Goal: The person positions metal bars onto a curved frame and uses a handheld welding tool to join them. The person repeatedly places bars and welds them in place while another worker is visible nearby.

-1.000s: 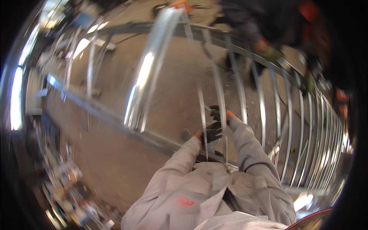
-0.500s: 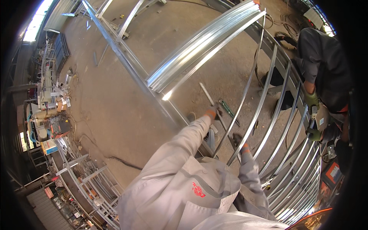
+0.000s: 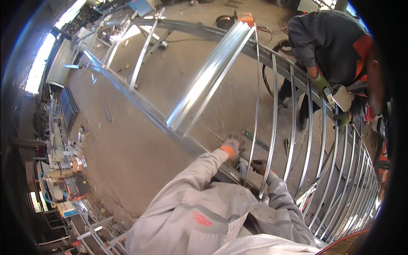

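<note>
My left hand (image 3: 233,146), in a grey glove with an orange cuff, reaches over the frame's long rail (image 3: 193,146). Its fingers look spread, though motion smears them. My right hand (image 3: 258,166), in a dark glove, is closed beside the near crossbars, on what looks like the end of a thin metal strip (image 3: 211,132). That strip slants far-left past my left hand; its middle is hard to make out. Shiny metal channels (image 3: 208,78) lie bundled across the frame just beyond. A green-handled tool (image 3: 255,139) rests on the floor.
Several parallel metal crossbars (image 3: 291,127) run along the right. At the far right a co-worker (image 3: 331,46) bends over the frame, green-gloved hands on a tool (image 3: 329,96). Cluttered shelving (image 3: 63,178) lines the left. An orange block (image 3: 245,18) stands by the channels' far end.
My view has shifted, showing more of the far side and the co-worker. The strip has swung leftward and lies flatter. My left hand's fingers have spread; my right hand remains near the crossbars.
</note>
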### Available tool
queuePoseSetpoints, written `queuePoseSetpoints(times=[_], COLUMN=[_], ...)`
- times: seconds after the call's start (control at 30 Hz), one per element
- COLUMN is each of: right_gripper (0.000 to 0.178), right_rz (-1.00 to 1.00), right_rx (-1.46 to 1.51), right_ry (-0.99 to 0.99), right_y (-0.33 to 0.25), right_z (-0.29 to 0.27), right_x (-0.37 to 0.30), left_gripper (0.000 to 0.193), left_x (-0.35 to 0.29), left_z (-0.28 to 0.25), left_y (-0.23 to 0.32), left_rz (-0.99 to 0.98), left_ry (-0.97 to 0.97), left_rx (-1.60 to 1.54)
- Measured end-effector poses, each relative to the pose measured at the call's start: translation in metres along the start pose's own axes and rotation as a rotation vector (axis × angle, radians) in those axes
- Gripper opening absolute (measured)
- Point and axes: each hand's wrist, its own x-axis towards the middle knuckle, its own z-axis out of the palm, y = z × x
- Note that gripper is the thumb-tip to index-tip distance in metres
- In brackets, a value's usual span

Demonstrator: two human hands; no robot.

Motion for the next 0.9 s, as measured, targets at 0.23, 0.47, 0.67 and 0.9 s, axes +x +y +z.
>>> queuePoseSetpoints(times=[0.23,0.47,0.67,0.9], right_gripper=[0.047,0.045,0.056,0.052], right_rz=[-0.289,-0.297,-0.187,0.011], right_rx=[0.74,-0.24,-0.674,-0.644], right_ry=[0.09,1.501,0.707,0.565], right_y=[0.05,-0.016,-0.153,-0.115], right_z=[-0.004,0.065,0.169,0.183], right_x=[0.017,-0.101,-0.014,0.095], left_gripper=[0.06,0.071,0.073,0.074], left_x=[0.02,0.035,0.017,0.009], left_z=[-0.022,-0.078,-0.101,-0.116], left_y=[-0.035,-0.111,-0.15,-0.182], left_rz=[0.356,0.181,0.181,-0.025], left_ry=[-0.502,-0.565,-0.53,-0.789], left_rx=[0.151,0.219,0.2,0.064])
